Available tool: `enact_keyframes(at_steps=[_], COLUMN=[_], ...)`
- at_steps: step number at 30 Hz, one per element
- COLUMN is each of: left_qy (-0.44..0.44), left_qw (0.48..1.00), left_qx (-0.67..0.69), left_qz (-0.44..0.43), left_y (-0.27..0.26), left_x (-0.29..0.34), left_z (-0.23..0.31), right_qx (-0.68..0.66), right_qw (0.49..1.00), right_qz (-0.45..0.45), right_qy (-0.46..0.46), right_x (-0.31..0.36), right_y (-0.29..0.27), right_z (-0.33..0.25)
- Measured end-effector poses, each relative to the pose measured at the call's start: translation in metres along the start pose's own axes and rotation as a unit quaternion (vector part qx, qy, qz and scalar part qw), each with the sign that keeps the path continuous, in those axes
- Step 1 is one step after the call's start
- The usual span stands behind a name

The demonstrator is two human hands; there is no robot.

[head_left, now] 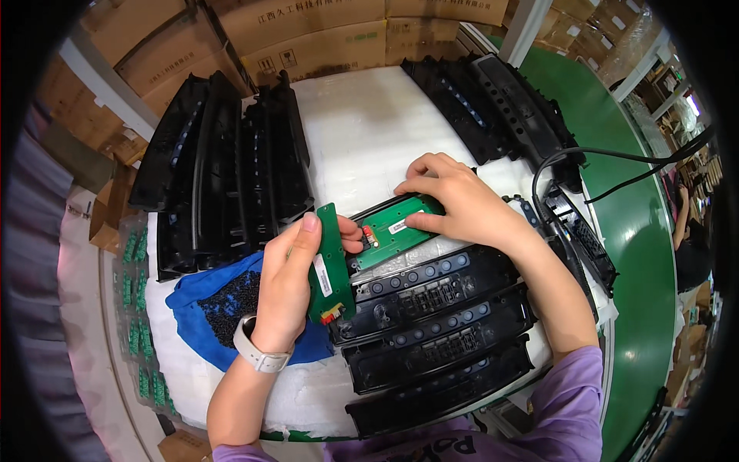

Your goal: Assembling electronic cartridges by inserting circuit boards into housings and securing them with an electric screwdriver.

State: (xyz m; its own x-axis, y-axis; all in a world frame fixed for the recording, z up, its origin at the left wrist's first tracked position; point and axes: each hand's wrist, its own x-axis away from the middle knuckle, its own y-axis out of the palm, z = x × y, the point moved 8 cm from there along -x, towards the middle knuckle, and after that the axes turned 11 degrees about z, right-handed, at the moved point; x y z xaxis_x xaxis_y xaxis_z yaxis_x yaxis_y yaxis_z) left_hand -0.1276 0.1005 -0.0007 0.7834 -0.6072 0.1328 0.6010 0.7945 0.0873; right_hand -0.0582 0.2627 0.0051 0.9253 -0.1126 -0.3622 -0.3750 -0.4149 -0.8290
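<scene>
My left hand [285,269] grips a narrow green circuit board [331,269], held on end with a white label and a red and yellow connector at its lower end. To its right, my right hand [469,200] has its thumb on a second green circuit board [396,245] and its fingers at the far edge. This board lies slanted over a black plastic housing, which it mostly covers. It carries a white label and a red and black connector near my left fingertips. Just nearer to me, several long black housings [435,296] with round buttons lie in a row.
A blue cloth [185,296] holds a heap of small black screws [231,304]. Black plastic parts [219,169] stand at the left, with more black parts [500,100] at the far right. Black cables [616,154] cross from the right. Cardboard boxes [308,46] line the back.
</scene>
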Motion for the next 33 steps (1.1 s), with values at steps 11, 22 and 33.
enact_keyframes(at_steps=[11, 22, 33], left_qy=[0.049, 0.006, 0.34], left_qw=[0.991, 0.979, 0.866], left_qx=[0.103, 0.155, -0.367], left_qz=[0.066, -0.131, -0.024], left_y=[-0.005, 0.047, 0.026], left_x=[0.012, 0.052, 0.046], left_z=[0.018, 0.0, 0.001], right_qx=[-0.007, 0.013, 0.157], right_qw=[0.997, 0.975, 0.93], right_qz=[0.072, 0.178, 0.075], right_qy=[-0.028, -0.133, -0.324], right_x=[0.001, 0.045, 0.096], right_y=[-0.022, -0.052, -0.024], right_z=[-0.045, -0.121, -0.108])
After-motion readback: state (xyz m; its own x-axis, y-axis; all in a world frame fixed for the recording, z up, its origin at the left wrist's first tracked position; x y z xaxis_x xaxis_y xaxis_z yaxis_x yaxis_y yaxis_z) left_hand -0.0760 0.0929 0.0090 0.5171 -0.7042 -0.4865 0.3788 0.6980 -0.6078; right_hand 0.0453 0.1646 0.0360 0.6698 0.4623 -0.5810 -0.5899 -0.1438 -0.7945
